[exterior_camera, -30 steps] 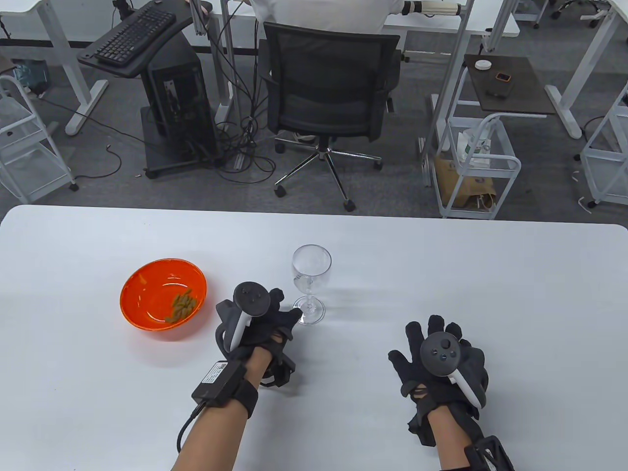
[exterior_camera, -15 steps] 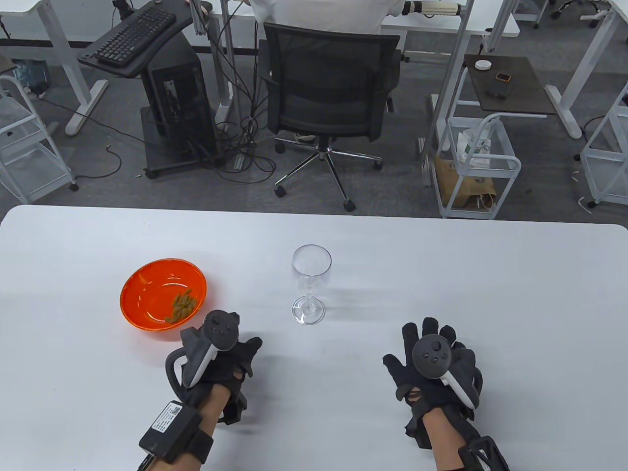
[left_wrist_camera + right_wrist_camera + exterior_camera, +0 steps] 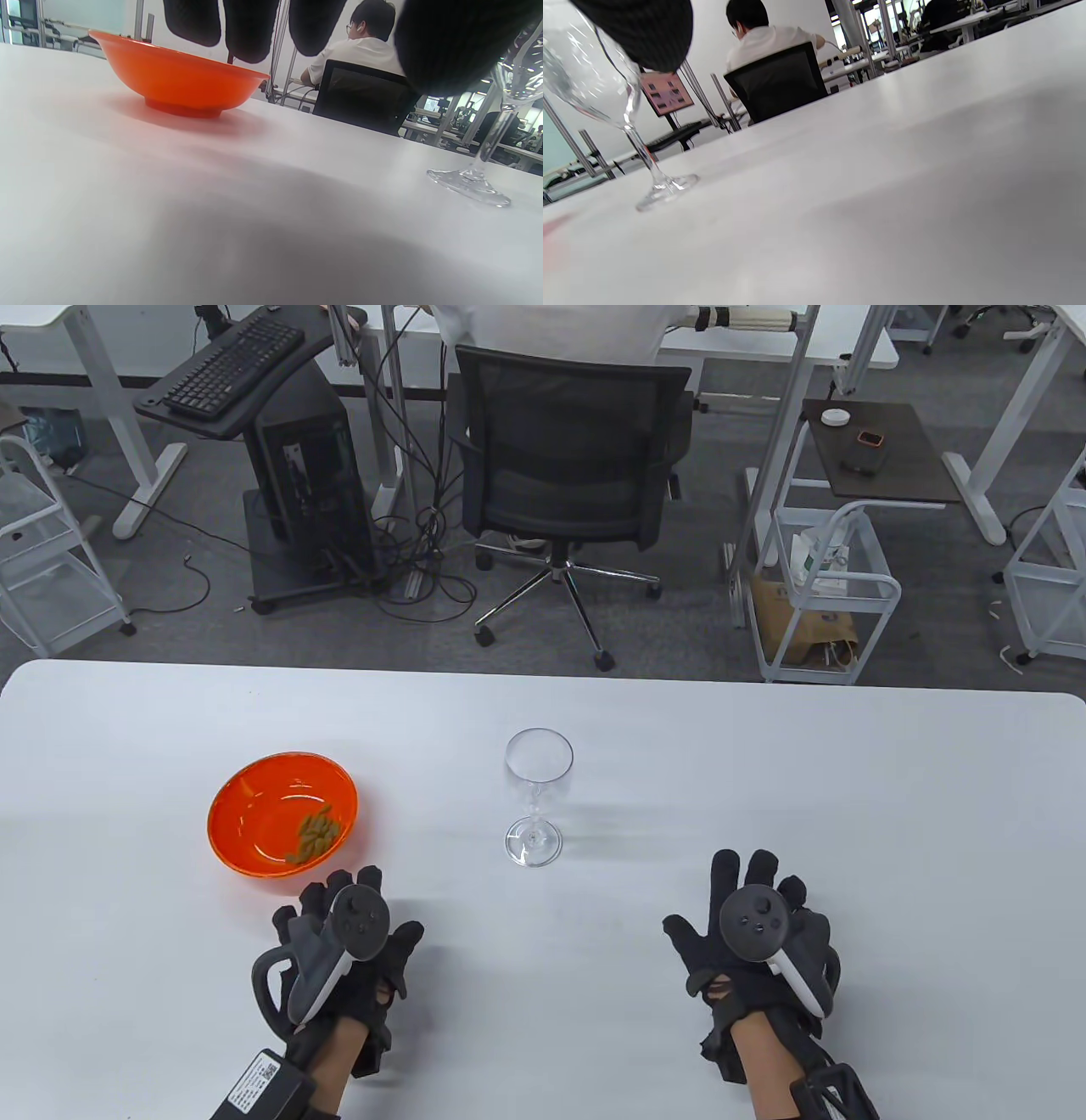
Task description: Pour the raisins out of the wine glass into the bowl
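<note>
black office chair behind white table; keyboard far left.

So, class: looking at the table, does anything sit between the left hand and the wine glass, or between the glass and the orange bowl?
Nothing visible does. The left hand lies on the white table, apart from the wine glass, with bare tabletop between. The orange bowl, already holding raisins, stands left of the glass, with bare tabletop between them.

Bright even light, soft shadows, blurry wrist-view foregrounds
</note>
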A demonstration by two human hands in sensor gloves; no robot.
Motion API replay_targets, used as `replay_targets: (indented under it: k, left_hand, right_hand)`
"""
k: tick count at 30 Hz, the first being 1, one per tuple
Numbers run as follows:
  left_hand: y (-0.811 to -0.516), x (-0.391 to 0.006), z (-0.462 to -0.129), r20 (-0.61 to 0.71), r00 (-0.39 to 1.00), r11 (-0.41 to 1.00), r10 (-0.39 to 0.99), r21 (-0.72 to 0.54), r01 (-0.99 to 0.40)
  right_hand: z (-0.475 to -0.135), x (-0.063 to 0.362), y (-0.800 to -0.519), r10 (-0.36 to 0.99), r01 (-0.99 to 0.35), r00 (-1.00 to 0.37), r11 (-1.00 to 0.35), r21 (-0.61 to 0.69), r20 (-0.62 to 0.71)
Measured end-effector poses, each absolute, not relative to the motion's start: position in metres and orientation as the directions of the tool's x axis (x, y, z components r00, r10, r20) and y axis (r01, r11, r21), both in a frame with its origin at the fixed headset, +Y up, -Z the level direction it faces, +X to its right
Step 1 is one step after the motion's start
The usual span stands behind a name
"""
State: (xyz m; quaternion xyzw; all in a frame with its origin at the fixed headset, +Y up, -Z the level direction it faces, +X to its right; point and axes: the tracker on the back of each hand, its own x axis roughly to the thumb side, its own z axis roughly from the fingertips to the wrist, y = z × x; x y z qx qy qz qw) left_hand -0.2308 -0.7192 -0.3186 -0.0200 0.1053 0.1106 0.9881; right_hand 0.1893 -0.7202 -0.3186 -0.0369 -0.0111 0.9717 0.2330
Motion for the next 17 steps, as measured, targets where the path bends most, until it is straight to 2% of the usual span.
replay_targets:
  k: [1, 3, 4, 6, 9, 13, 17]
  left_hand:
    - [-0.716, -0.23, -0.316, -0.188, 0.946, 0.963, 0.263, 0.001, -0.268]
    - [-0.711, -0.227, -0.31, -0.162, 0.947, 0.96, 0.278, 0.012, -0.28]
    - [-0.707, -0.223, -0.307, -0.138, 0.952, 0.962, 0.273, 0.023, -0.272]
    - [-0.703, -0.216, -0.302, -0.091, 0.956, 0.96, 0.28, 0.033, -0.278]
    - [-0.701, -0.207, -0.297, -0.047, 0.962, 0.963, 0.268, 0.047, -0.266]
    - [-0.707, -0.202, -0.298, -0.042, 0.966, 0.966, 0.254, 0.056, -0.251]
    - [-0.713, -0.21, -0.3, -0.081, 0.936, 0.94, 0.341, 0.038, -0.339]
  right_hand:
    - [-0.312, 0.185, -0.713, 0.467, -0.464, -0.883, -0.883, -0.073, -0.038]
    - [-0.301, 0.176, -0.705, 0.498, -0.496, -0.867, -0.855, -0.152, 0.024]
    - [-0.296, 0.17, -0.703, 0.495, -0.499, -0.865, -0.84, -0.211, 0.076]
    - [-0.288, 0.163, -0.704, 0.455, -0.476, -0.879, -0.843, -0.249, 0.139]
    - [-0.285, 0.159, -0.703, 0.441, -0.468, -0.881, -0.865, -0.182, 0.17]
    - [-0.282, 0.165, -0.703, 0.422, -0.45, -0.891, -0.869, -0.207, 0.167]
    - [-0.282, 0.16, -0.708, 0.453, -0.478, -0.875, -0.864, -0.158, 0.168]
